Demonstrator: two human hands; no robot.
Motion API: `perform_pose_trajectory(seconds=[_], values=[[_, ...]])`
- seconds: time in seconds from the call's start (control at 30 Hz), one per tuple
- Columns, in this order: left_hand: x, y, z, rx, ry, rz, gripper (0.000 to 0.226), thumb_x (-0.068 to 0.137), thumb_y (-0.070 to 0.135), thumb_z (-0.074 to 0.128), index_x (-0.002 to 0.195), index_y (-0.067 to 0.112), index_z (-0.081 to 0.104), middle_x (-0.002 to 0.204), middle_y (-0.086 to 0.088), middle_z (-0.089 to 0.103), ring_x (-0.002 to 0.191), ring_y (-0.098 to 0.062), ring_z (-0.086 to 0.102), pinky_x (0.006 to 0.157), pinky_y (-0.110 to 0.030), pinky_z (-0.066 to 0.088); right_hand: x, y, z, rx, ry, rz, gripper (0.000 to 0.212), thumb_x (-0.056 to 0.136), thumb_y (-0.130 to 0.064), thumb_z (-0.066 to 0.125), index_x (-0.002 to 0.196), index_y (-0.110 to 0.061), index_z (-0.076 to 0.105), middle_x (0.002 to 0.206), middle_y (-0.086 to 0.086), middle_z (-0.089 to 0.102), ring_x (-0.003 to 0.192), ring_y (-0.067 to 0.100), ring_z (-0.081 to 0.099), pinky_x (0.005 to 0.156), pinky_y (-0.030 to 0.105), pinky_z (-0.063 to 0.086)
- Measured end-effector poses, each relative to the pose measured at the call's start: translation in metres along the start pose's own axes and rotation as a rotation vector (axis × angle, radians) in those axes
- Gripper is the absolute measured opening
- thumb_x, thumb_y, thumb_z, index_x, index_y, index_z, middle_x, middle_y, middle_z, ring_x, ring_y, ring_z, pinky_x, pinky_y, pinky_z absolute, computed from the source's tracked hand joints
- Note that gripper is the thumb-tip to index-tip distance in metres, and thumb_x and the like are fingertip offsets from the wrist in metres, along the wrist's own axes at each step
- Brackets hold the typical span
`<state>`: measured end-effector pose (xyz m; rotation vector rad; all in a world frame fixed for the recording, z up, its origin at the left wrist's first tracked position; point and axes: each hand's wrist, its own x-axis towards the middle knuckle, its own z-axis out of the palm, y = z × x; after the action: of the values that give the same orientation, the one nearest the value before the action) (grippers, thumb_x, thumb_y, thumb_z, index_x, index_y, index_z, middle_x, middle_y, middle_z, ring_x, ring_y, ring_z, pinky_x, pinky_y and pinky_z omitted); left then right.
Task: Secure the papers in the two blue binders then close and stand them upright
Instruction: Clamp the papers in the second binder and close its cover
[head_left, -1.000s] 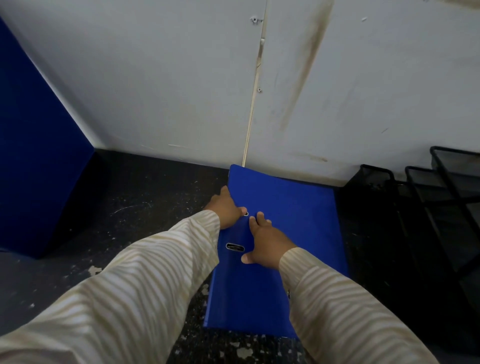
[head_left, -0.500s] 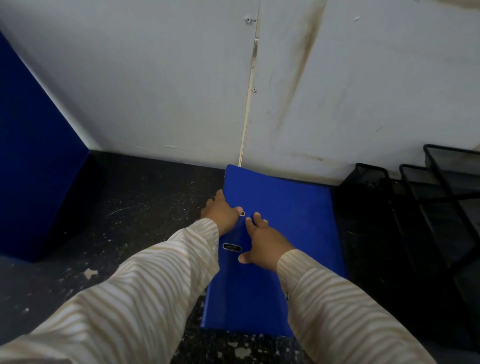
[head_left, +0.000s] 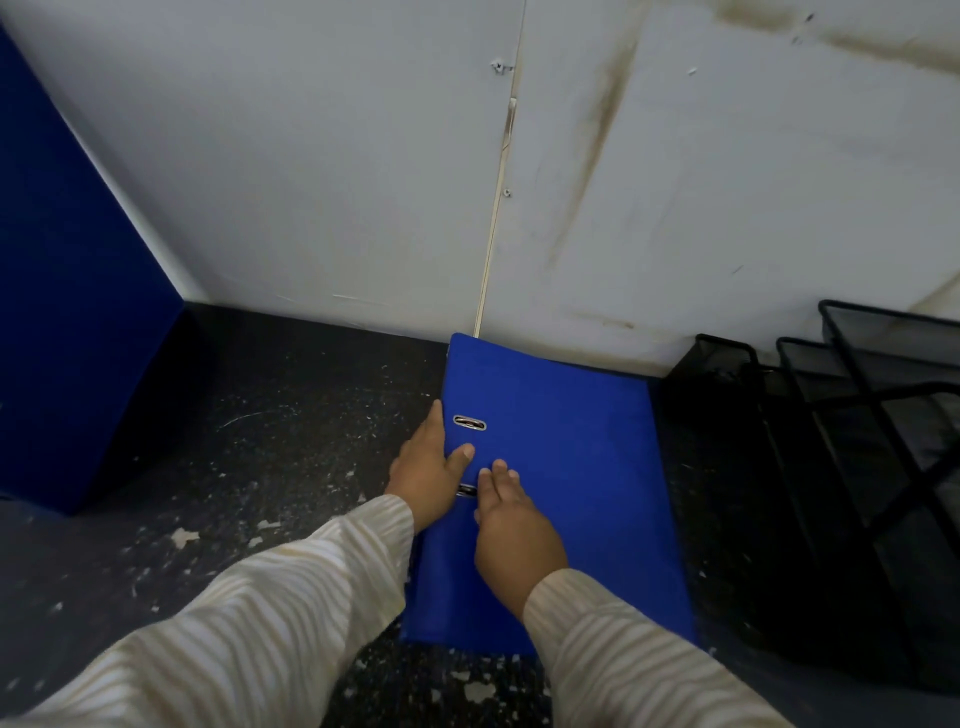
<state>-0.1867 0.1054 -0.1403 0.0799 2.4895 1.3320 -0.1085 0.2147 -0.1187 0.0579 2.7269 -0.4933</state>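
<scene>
One blue binder (head_left: 571, 467) lies flat and closed on the dark speckled table (head_left: 260, 441), its far corner touching the white wall. Two metal slots sit in its cover near the spine: the upper one (head_left: 469, 422) is in full view, the lower one (head_left: 466, 490) is partly hidden between my hands. My left hand (head_left: 426, 473) wraps the binder's left spine edge, thumb on the cover. My right hand (head_left: 514, 535) rests flat on the cover beside it, gripping nothing. No papers show. I see no second binder for certain.
A tall dark blue panel (head_left: 78, 312) stands at the left against the wall; I cannot tell whether it is a binder. Black wire mesh trays (head_left: 857, 441) stand at the right, close to the binder's right edge. The stained white wall (head_left: 311, 182) closes off the back.
Both hands have slid back toward me along the spine side of the cover. The upper metal slot is now uncovered and the lower one partly covered. The binder stays flat.
</scene>
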Motion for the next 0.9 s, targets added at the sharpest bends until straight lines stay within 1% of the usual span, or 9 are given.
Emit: perform_pose_trajectory(seconds=[0.1, 0.27, 0.33, 0.47, 0.6, 0.67, 0.73, 0.8, 0.9], values=[[-0.019, -0.004, -0.007, -0.208, -0.162, 0.024, 0.075, 0.098, 0.021, 0.047, 0.151, 0.020, -0.006, 0.159, 0.000, 0.016, 0.143, -0.013, 0.023, 0.118, -0.036, 0.023, -0.001, 0.000, 0.001, 0.015, 0.018, -0.013, 0.057, 0.100, -0.010, 0.029, 0.150, -0.011, 0.003, 0.160, 0.005, -0.004, 0.147, 0.018, 0.000, 0.116, 0.027, 0.011], [-0.021, 0.000, -0.020, -0.217, -0.324, -0.037, 0.085, 0.097, 0.023, 0.050, 0.148, 0.025, -0.017, 0.160, 0.002, 0.011, 0.142, -0.015, 0.025, 0.116, -0.035, 0.028, 0.001, 0.003, 0.001, 0.038, 0.020, -0.016, 0.056, 0.100, -0.012, 0.032, 0.150, -0.013, 0.006, 0.160, 0.004, -0.003, 0.147, 0.018, 0.000, 0.116, 0.028, 0.014], [-0.018, 0.004, -0.022, -0.156, -0.340, -0.064, 0.090, 0.094, 0.024, 0.055, 0.148, 0.025, -0.018, 0.160, 0.001, 0.012, 0.141, -0.016, 0.027, 0.114, -0.033, 0.030, 0.003, 0.004, 0.001, 0.034, 0.021, -0.016, 0.054, 0.101, -0.016, 0.031, 0.150, -0.013, 0.007, 0.160, 0.003, -0.002, 0.147, 0.017, 0.002, 0.116, 0.028, 0.016], [-0.010, 0.010, -0.025, 0.074, -0.326, -0.078, 0.101, 0.088, 0.031, 0.063, 0.149, 0.021, -0.017, 0.159, -0.002, 0.018, 0.140, -0.018, 0.031, 0.110, -0.029, 0.030, 0.006, 0.006, 0.006, 0.010, 0.028, -0.007, 0.054, 0.101, -0.019, 0.031, 0.150, -0.014, 0.007, 0.160, 0.002, -0.002, 0.147, 0.017, 0.003, 0.115, 0.027, 0.017], [-0.006, 0.013, -0.024, 0.216, -0.310, -0.094, 0.104, 0.087, 0.037, 0.063, 0.148, 0.019, -0.019, 0.159, -0.003, 0.019, 0.139, -0.021, 0.034, 0.107, -0.030, 0.033, 0.008, 0.007, 0.009, 0.000, 0.037, -0.004, 0.054, 0.102, -0.020, 0.030, 0.150, -0.014, 0.007, 0.160, 0.002, -0.002, 0.147, 0.016, 0.004, 0.115, 0.027, 0.018], [-0.006, 0.011, -0.026, 0.219, -0.331, -0.097, 0.103, 0.088, 0.038, 0.061, 0.148, 0.020, -0.020, 0.159, -0.003, 0.020, 0.136, -0.021, 0.038, 0.102, -0.028, 0.036, 0.008, 0.008, 0.009, -0.003, 0.042, -0.007, 0.053, 0.102, -0.021, 0.030, 0.150, -0.015, 0.007, 0.160, 0.002, -0.001, 0.146, 0.016, 0.004, 0.115, 0.027, 0.019], [-0.005, 0.009, -0.032, 0.187, -0.398, -0.118, 0.102, 0.089, 0.036, 0.060, 0.146, 0.024, -0.024, 0.157, -0.002, 0.024, 0.130, -0.017, 0.044, 0.095, -0.023, 0.038, 0.008, 0.009, 0.010, -0.018, 0.046, -0.014, 0.054, 0.102, -0.022, 0.030, 0.150, -0.015, 0.007, 0.160, 0.002, -0.001, 0.146, 0.016, 0.004, 0.115, 0.026, 0.020], [-0.004, 0.009, -0.037, 0.174, -0.451, -0.145, 0.103, 0.089, 0.033, 0.060, 0.145, 0.027, -0.027, 0.156, 0.000, 0.028, 0.125, -0.015, 0.047, 0.095, -0.022, 0.040, 0.009, 0.010, 0.011, -0.027, 0.048, -0.019, 0.054, 0.102, -0.022, 0.030, 0.150, -0.015, 0.007, 0.160, 0.002, -0.001, 0.146, 0.016, 0.005, 0.115, 0.026, 0.019], [-0.003, 0.014, -0.035, 0.224, -0.408, -0.170, 0.106, 0.087, 0.031, 0.063, 0.146, 0.025, -0.025, 0.156, -0.002, 0.027, 0.129, -0.020, 0.046, 0.095, -0.025, 0.039, 0.011, 0.011, 0.013, -0.035, 0.058, -0.014, 0.054, 0.102, -0.023, 0.030, 0.150, -0.015, 0.006, 0.160, 0.002, -0.001, 0.146, 0.016, 0.005, 0.115, 0.026, 0.021]])
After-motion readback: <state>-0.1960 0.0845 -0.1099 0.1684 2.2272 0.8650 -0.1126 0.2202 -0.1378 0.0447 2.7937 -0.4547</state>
